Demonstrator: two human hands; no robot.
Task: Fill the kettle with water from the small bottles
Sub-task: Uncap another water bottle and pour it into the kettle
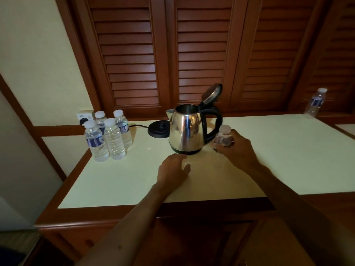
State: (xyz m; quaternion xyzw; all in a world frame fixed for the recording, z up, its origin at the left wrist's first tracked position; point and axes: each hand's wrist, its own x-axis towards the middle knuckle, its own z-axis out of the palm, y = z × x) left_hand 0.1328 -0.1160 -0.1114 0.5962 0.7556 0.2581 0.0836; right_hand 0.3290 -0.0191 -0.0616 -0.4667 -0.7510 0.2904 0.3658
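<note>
Beside kettle (187,129): base (159,129), four bottles (107,135).

Silver kettle (185,129) with black handle; left of it, black base (158,129) and clear, white-capped, blue-labelled bottles (106,136); cream worktop (288,154); red-brown slatted shutters (201,54) behind.

Bottle labels (93,141) blue, print too small to read.
</note>
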